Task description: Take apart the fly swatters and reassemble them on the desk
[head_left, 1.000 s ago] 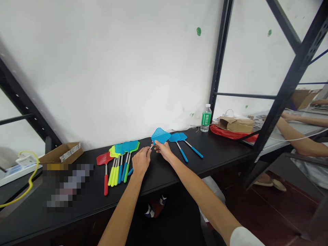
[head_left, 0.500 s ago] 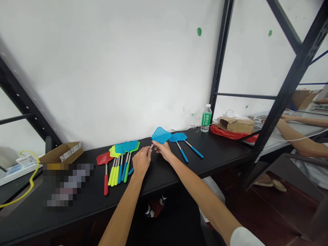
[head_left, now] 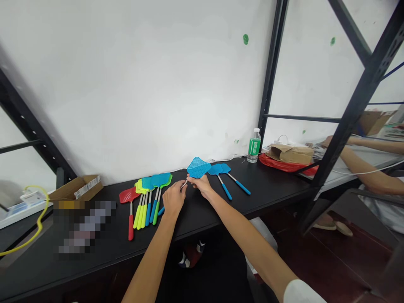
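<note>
A blue fly swatter (head_left: 198, 167) is held over the black table between both hands, its mesh head tilted up toward the wall. My right hand (head_left: 200, 183) grips it just below the head. My left hand (head_left: 173, 196) is closed around its thin metal shaft, and the blue handle end shows at that hand's left. To the left, several swatters with yellow, blue and green handles (head_left: 148, 210) lie side by side, heads overlapping. A red fly swatter (head_left: 130, 219) lies beside them. Right of my hands, two more blue swatters (head_left: 224, 185) rest on the table.
A water bottle (head_left: 254, 146) stands near the wall at the back right. Beyond it, a torn cardboard box (head_left: 292, 154) lies on a red bag (head_left: 274, 163). An open carton (head_left: 71, 188) sits at the left. Black rack posts (head_left: 347, 109) flank the table. Another person's arm (head_left: 362, 168) is at the right.
My hands and the held swatter have barely moved; the swatter's head sits very slightly lower. At the far right, the other person's hand has shifted.
</note>
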A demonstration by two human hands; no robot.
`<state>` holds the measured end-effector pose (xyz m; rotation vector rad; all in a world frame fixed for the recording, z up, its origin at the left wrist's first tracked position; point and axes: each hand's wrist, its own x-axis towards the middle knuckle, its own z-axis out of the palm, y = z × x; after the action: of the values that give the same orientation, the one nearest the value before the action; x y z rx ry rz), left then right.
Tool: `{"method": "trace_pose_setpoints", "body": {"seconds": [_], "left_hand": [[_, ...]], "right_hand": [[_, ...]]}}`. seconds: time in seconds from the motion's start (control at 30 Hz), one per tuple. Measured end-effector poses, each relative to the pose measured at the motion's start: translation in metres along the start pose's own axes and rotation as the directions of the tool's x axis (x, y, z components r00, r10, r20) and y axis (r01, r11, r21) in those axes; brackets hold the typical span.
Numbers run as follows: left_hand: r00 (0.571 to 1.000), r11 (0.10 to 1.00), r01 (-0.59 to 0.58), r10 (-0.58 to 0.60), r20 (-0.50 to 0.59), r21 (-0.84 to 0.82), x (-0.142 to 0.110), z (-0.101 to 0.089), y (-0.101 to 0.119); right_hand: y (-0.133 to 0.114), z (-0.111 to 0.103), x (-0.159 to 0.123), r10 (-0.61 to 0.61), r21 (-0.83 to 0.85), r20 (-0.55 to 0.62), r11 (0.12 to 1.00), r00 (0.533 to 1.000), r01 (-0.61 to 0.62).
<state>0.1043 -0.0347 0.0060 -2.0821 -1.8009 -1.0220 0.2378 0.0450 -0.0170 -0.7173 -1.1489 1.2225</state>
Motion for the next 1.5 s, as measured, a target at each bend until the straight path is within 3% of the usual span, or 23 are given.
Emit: {"method": "trace_pose_setpoints", "body": {"seconds": [0.6, 0.93, 1.23, 1.5], "left_hand": [[0.977, 0.973, 0.080, -0.120, 0.178, 0.216, 0.004, 0.001, 0.006], [0.996, 0.995, 0.053, -0.058, 0.063, 0.079, 0.003, 0.000, 0.003], [0.997, 0.991, 0.031, -0.021, -0.076, 0.129, 0.002, -0.002, 0.005], [0.998, 0.993, 0.058, -0.058, -0.007, 0.103, 0.001, -0.004, 0.005]], "right_hand": [[-0.007, -0.006, 0.002, -0.041, -0.042, -0.073, 0.998, 0.996, 0.038], [-0.012, -0.011, 0.003, -0.044, -0.093, -0.182, 0.995, 0.982, 0.027], [-0.012, -0.013, 0.004, -0.041, -0.064, -0.247, 0.998, 0.968, 0.026], [-0.014, -0.015, 0.004, -0.028, -0.034, -0.236, 0.999, 0.971, 0.020]]}}
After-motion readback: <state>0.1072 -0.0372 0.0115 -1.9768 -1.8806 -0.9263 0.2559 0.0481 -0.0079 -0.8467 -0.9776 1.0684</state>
